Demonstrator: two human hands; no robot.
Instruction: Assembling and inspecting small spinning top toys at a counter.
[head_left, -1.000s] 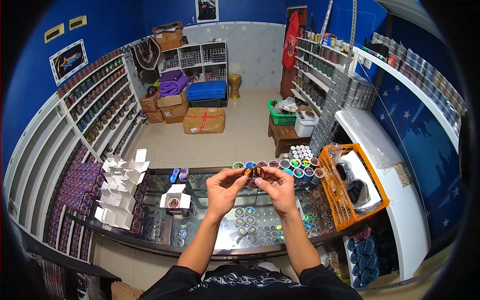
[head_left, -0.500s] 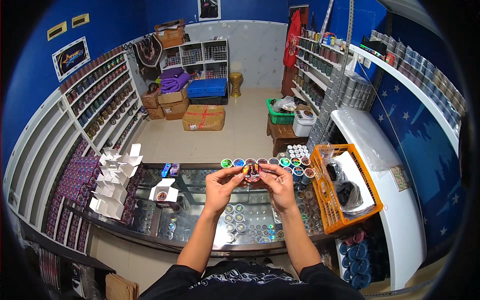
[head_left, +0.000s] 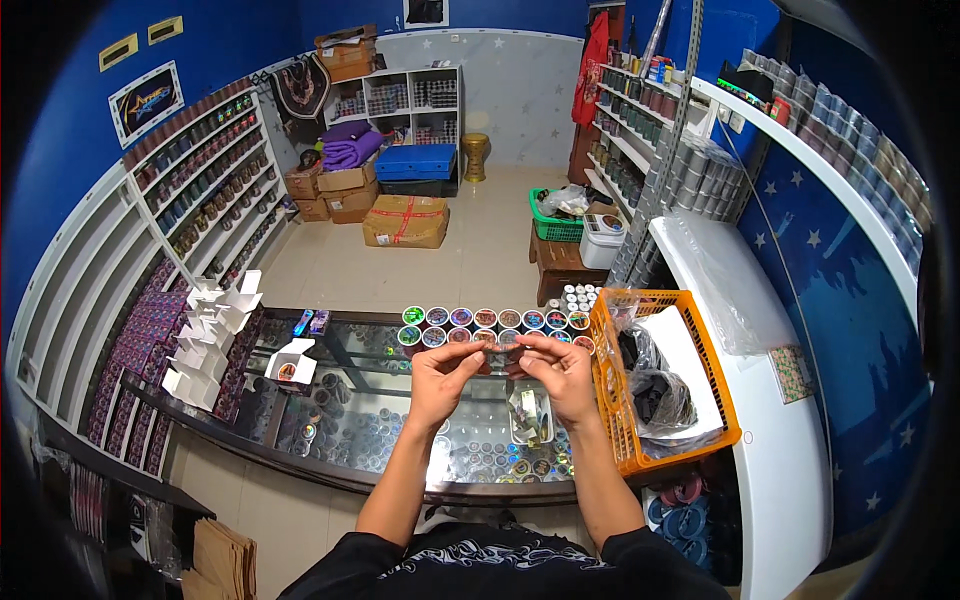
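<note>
Left hand [head_left: 438, 386] and right hand [head_left: 566, 386]: fingertips clamped on 1 small thin brownish disc-like piece [head_left: 497, 346], left of orange perforated plastic crate [head_left: 712, 370] | Step, judged: 2-handed holding, edge-on | Next move likely calls for even fingertip pressure

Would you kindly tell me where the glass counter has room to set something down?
The glass counter looks free between the open white box and the left hand. It is crowded at the far edge, where round containers reach the orange crate, and at the left, with white cartons.
</note>
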